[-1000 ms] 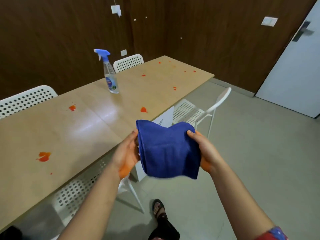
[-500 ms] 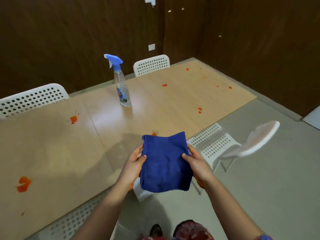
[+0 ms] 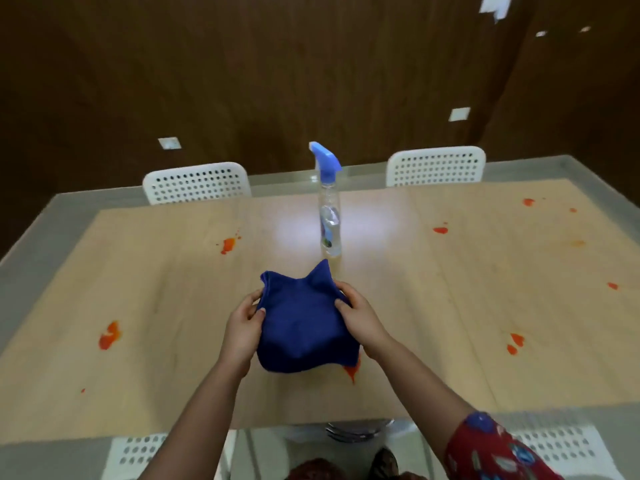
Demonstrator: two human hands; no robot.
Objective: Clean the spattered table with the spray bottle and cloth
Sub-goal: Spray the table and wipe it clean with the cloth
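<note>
Left hand: my left hand [image 3: 242, 327] grips the left edge of the cloth [image 3: 304, 327], thumb on top and fingers curled under it.
Right hand: my right hand [image 3: 360, 320] grips the right edge, thumb laid on the upper face.
Cloth: blue and folded, bunched between my 2 hands above the near middle of the counter [image 3: 173, 289]. 1 corner pokes up on the far side. I cannot tell whether its underside touches the wood.
Spray bottle: the spray bottle [image 3: 329, 209] is clear with a blue trigger head. It stands upright on the counter just beyond the cloth, apart from both hands.
Counter: pale wood with orange spatters [image 3: 228, 244] on both sides. 1 shows at the cloth's near right corner.
Chairs: 2 white perforated chairs [image 3: 197, 183] stand behind the far edge.
Sleeve: a red patterned sleeve [image 3: 495, 448] covers my right upper arm.
</note>
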